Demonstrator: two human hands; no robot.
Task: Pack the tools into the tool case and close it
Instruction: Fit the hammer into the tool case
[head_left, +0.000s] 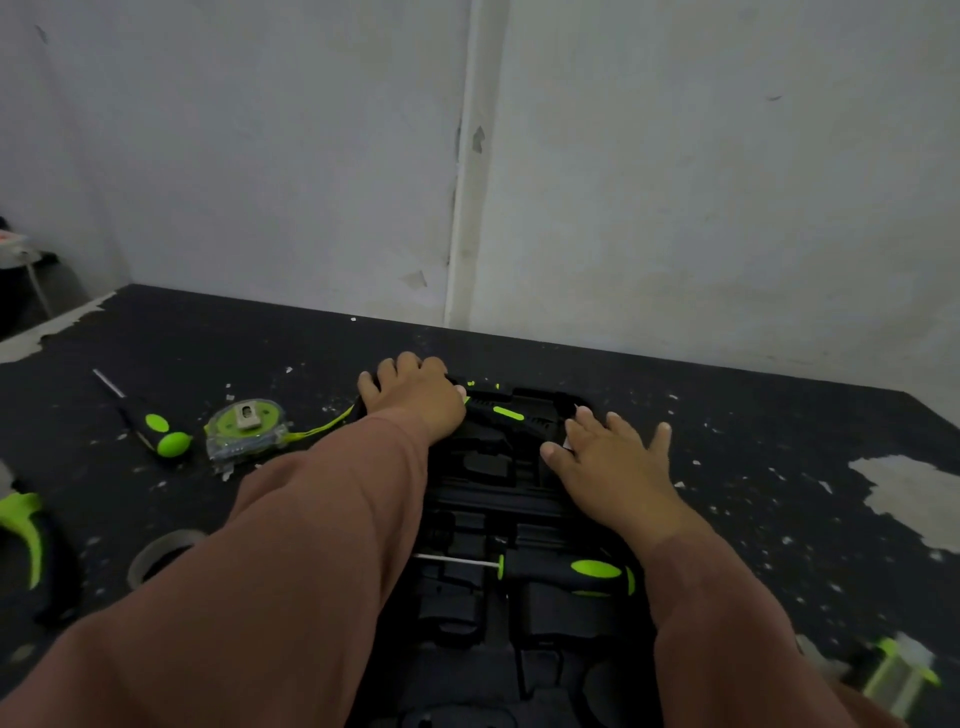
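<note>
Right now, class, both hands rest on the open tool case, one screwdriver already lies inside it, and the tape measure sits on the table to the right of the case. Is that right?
Not quite. The head view shows the tape measure to the left of the tool case, not the right. The rest holds: the left hand and right hand rest on the case, and one screwdriver lies inside.

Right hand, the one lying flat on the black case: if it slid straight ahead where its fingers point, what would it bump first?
Probably nothing close: past the right hand lies bare dark speckled tabletop, then the white wall. Depth is hard to judge here.
</note>
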